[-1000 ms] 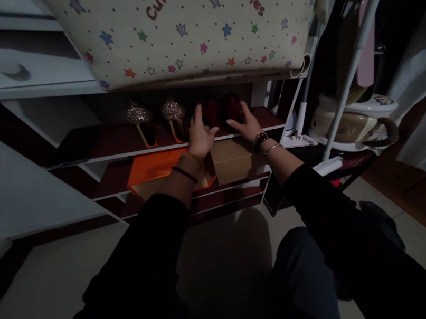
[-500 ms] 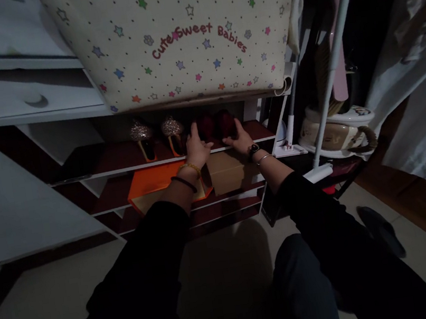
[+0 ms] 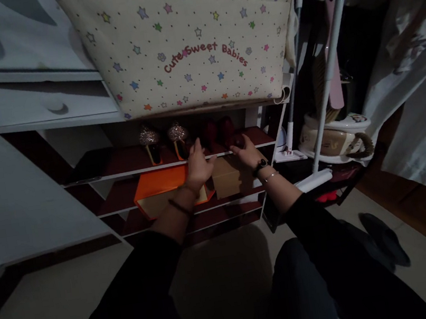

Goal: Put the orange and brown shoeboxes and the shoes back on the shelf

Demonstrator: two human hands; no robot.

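Where both hands (image 3: 221,159) hover, dark red shoes (image 3: 219,129) stand paired.

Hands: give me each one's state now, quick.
Left hand: open, fingers spread, at the shelf edge by the red shoes, holding nothing.
Right hand: fingers curled at the same edge; grip cannot be told.

Your left hand (image 3: 198,164) and right hand (image 3: 246,152) sit at the front edge of the top shelf (image 3: 117,163), fingers loose, just short of the dark red shoes (image 3: 219,131). Glitter heels (image 3: 164,137) stand just left of them. Orange box (image 3: 161,188) on the shelf below.
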